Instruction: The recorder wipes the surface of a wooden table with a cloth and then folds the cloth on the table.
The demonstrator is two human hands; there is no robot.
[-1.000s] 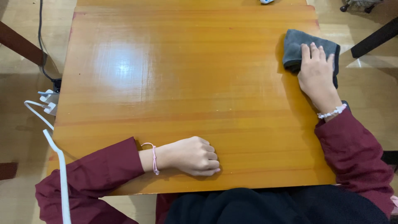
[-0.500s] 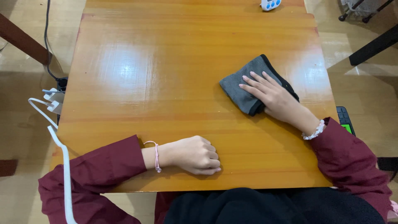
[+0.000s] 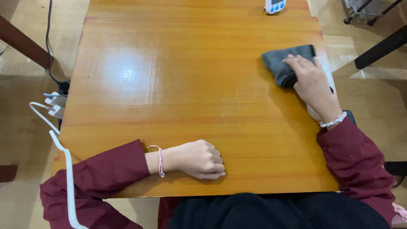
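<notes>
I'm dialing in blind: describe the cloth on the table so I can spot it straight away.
Start from the glossy orange wooden table and go to its far right edge. There the right hand lies flat on a folded dark grey cloth. It is the only soft, dark thing on the tabletop; the small white timer with blue buttons sits beyond it at the far edge, and the left hand rests fisted near the front.

Folded dark grey cloth, bunched and flattened on the glossy orange wooden bench near its far right edge, partly covered at its right side by the right hand.
</notes>
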